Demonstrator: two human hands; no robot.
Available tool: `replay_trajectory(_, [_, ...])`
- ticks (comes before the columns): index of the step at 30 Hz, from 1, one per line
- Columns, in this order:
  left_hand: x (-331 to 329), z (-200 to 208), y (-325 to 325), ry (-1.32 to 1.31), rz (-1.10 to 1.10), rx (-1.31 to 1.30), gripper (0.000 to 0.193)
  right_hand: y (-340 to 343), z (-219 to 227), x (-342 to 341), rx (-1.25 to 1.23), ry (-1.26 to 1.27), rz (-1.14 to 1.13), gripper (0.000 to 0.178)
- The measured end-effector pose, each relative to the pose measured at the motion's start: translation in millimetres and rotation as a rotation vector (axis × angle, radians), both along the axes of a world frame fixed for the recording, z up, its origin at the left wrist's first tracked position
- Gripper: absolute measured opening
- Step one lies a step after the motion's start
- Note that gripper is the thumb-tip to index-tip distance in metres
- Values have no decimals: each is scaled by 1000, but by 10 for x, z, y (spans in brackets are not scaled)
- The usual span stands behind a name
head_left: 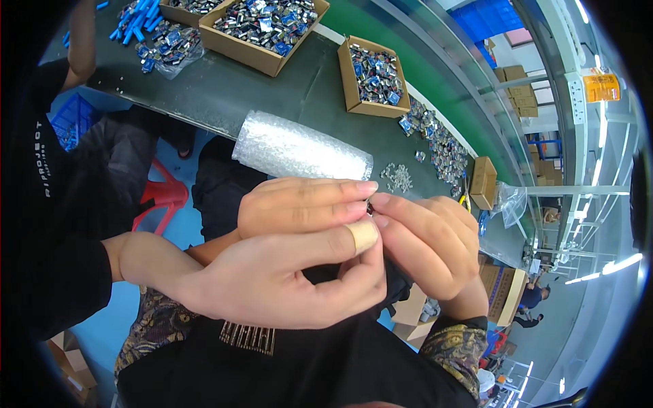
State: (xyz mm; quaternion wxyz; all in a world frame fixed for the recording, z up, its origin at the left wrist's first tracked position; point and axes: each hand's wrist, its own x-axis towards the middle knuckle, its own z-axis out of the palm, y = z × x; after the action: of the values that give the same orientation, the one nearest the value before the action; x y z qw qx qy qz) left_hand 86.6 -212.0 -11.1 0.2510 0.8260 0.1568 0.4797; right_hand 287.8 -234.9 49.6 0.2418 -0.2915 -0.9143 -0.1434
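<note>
Pinching a tiny dark part, the right hand is closed at the fingertips; the left hand meets it there, grip partly hidden, so I cannot tell. A co-worker's tape-wrapped hand overlaps. Beyond lies a bumpy, silvery bubble-wrap roll.

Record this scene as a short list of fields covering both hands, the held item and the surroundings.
left hand: fingertips beside a tiny dark part; thumb hidden
right hand: fingertips pinching that part
co-worker's hand: in front, tan bandage around thumb
surface: dark grey-green table
nearby: clear bubble-wrap roll, pile of small pale pieces
large open brown cardboard box: small blue-and-silver parts
</note>
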Motion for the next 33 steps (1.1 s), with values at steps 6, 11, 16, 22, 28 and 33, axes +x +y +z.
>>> replay_trajectory(6, [14,-12,-28,-94,47,9,18,4,-4,-2,4,6,15,24])
replay_trajectory(11, [-59,128,8,465,334,1031,11,-40,54,-6,-114,18,-58,25])
replay_trajectory(16, [-39,118,-52,421,232,813,20,-36,26,27,-289,166,-102,22])
replay_trajectory(22, [12,6,25,79,141,227,33,-95,34,10,-1343,1186,-423,8])
replay_trajectory(28, [-8,211,-25,64,87,35,35,-71,-27,10,-1616,1356,-432,10])
replay_trajectory(33, [-176,344,3,73,-98,-225,38,-118,-105,-44,-1627,1431,-386,9])
